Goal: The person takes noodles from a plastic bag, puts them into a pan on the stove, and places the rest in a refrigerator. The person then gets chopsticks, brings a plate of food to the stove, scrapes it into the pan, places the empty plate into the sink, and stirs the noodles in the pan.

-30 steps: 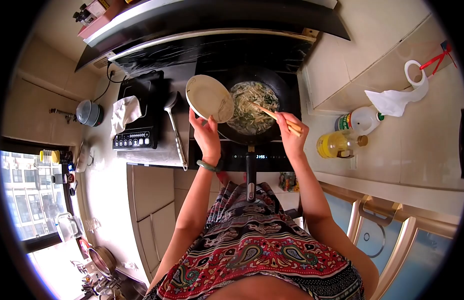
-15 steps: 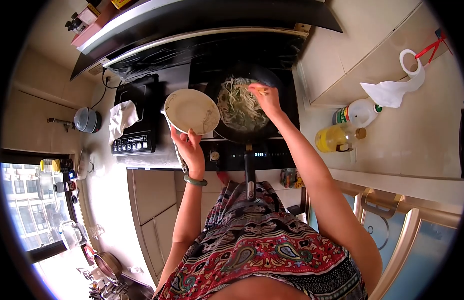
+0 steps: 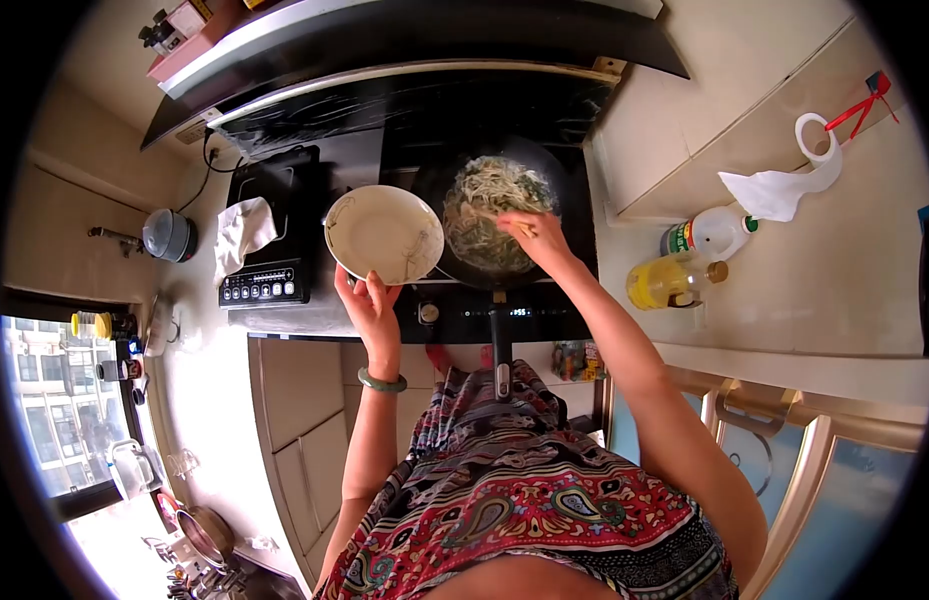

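My left hand [image 3: 371, 312] holds a white bowl [image 3: 384, 233] with a faint plant pattern, gripping its near rim. The bowl is tilted toward me, looks empty inside, and sits just left of the wok. In my right hand [image 3: 539, 240] are what look like wooden chopsticks [image 3: 525, 230], pinched with their lower ends down in the food. Pale noodle-like strands [image 3: 499, 185] with some green bits lie in the dark wok [image 3: 545, 165], in cloudy liquid near its front. The wok's black handle [image 3: 501, 345] points toward me.
A portable cooker [image 3: 264, 287] with a white cloth [image 3: 245, 232] on it stands to the left. On the right counter are an oil bottle [image 3: 664, 283], a white bottle [image 3: 722, 233] and a paper roll [image 3: 814, 140]. The range hood [image 3: 434, 35] overhangs the back.
My right hand has moved toward me within the wok, and the strands have gathered toward its far side. My left hand and the bowl have shifted slightly toward me.
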Demonstrator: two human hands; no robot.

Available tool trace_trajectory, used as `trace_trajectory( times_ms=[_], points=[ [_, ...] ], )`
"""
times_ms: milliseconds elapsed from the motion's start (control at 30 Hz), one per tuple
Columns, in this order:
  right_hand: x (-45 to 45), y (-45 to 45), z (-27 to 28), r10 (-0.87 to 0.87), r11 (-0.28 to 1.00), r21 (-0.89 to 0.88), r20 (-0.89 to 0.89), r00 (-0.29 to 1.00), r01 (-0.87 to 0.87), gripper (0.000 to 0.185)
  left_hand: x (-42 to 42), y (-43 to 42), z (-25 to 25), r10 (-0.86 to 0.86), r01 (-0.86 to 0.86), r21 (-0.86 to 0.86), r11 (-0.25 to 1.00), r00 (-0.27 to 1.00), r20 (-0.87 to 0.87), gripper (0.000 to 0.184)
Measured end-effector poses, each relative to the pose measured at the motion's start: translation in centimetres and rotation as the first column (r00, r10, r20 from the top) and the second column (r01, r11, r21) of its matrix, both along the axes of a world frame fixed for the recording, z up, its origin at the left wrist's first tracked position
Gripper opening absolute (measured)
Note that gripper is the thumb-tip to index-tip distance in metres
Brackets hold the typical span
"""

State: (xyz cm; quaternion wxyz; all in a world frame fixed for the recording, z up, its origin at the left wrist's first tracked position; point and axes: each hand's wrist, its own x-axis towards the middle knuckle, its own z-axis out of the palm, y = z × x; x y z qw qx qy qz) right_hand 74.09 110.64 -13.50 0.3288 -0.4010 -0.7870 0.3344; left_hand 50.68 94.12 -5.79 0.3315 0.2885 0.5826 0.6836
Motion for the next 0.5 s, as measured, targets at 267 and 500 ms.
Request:
trace_trajectory(
  times_ms=[267,500],
  points=[
    [0.0,1.5,-0.9,-0.129,0.985,0.105,-0.075,0.989,0.137,0.013,-0.4,-0.7,1.2,-0.019,0.021,-0.044,0.999,0.999,0.039,0.049],
    [1.6,3.2,2.9,-0.412,0.897,0.075,-0.218,0.885,0.436,0.013,-0.9,-1.7,1.6,-0.005,0.006,-0.007,1.000,0.999,0.036,0.048]
  ],
)
